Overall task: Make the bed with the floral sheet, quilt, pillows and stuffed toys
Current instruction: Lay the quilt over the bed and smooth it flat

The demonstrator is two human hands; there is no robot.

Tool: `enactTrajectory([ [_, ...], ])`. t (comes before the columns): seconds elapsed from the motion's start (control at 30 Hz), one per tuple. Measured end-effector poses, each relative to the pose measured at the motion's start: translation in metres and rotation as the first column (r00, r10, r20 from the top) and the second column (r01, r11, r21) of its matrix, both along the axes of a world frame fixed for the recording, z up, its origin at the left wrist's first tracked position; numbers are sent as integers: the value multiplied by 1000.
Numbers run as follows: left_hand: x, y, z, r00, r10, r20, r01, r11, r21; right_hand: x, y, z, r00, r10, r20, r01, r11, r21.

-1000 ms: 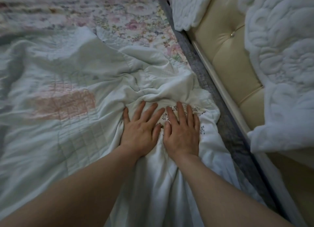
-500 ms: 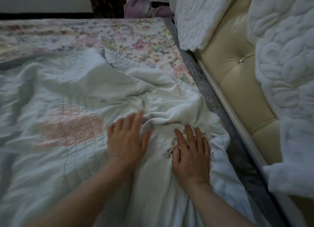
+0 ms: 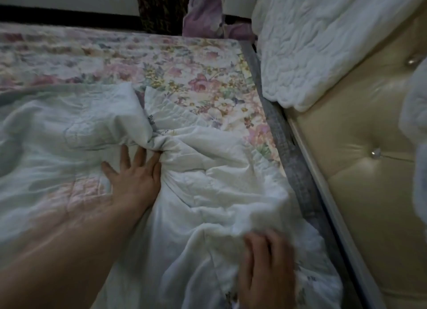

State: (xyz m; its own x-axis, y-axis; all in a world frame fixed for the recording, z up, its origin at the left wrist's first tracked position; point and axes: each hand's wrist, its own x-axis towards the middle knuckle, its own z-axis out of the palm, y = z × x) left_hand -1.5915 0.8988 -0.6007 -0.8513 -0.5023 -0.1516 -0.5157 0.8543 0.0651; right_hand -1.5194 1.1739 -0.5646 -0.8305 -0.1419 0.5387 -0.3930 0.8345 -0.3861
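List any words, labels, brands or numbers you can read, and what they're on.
None readable. No text shows on the quilt, floral sheet, pillow or headboard. The small dark marks on the quilt are a printed pattern, not letters.

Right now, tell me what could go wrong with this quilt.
The left hand presses flat beside a twisted bunch in the quilt; pushing may set the creases rather than free them. The right hand lies near the grey strip by the headboard; the quilt's edge could slide off there.

Crumpled pale quilt (image 3: 208,193) bunched over the floral sheet (image 3: 161,63), white pillows (image 3: 323,43) against the headboard
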Motion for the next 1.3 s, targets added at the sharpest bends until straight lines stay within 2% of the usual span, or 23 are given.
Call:
enactTrajectory([
  [0.07,-4,0,-3,1000,5,-14,-5,1000,-13,-59,-38,30,989,93,119,-83,993,-83],
  [0.13,-3,0,-4,1000,9,-17,-10,1000,-27,-127,-79,48,930,63,362,-75,997,19],
  [0.17,-3,-1,-5,1000,11,-14,-12,999,-35,-162,-98,52,868,47,494,-83,995,52],
  [0.23,-3,-3,-7,1000,14,2,-14,999,-40,-213,-129,47,680,30,733,-136,987,86],
  [0.3,-5,-4,-9,1000,7,26,-6,999,-44,-238,-150,35,543,-10,840,-223,962,155],
  [0.33,-7,-6,-9,999,0,46,3,999,-47,-244,-156,29,552,-27,834,-236,954,187],
  [0.37,-8,-8,-9,998,-9,64,11,999,-40,-250,-157,27,612,-25,791,-206,960,190],
  [0.47,-19,-13,-4,996,-71,44,74,995,-65,-262,-145,25,876,1,483,-58,993,103],
  [0.5,-23,-18,-4,994,-93,49,97,992,-77,-260,-143,20,899,8,438,-40,997,63],
  [0.57,-27,-24,-10,993,-113,46,116,990,-82,-247,-144,-2,874,-8,487,-39,995,87],
  [0.63,-30,-27,-15,989,-133,-67,125,986,-113,-234,-149,-21,864,-20,504,-60,988,143],
  [0.8,-26,-28,-17,972,-118,-205,105,992,-76,-177,-171,-16,862,-49,504,29,999,46],
  [0.87,-24,-25,-16,952,-98,-290,79,994,-77,-170,-177,-29,878,-79,472,41,995,89],
  [1.0,-27,-29,-12,913,-21,-408,21,1000,-4,-194,-188,-51,920,-140,367,121,990,75],
  [1.1,-29,-30,-5,826,159,-540,-68,981,184,-200,-199,-56,949,-162,271,155,987,47],
  [1.17,-30,-38,12,789,325,-522,-117,913,391,-201,-198,-58,956,-165,244,160,986,39],
  [1.2,-33,-51,22,800,371,-471,-142,880,453,-201,-197,-59,957,-165,240,160,986,41],
  [1.23,-40,-71,34,833,346,-432,-141,887,439,-201,-196,-59,958,-167,233,162,986,43],
  [1.3,-64,-129,54,950,163,-267,-108,972,208,-203,-197,-59,956,-176,233,172,984,36],
])
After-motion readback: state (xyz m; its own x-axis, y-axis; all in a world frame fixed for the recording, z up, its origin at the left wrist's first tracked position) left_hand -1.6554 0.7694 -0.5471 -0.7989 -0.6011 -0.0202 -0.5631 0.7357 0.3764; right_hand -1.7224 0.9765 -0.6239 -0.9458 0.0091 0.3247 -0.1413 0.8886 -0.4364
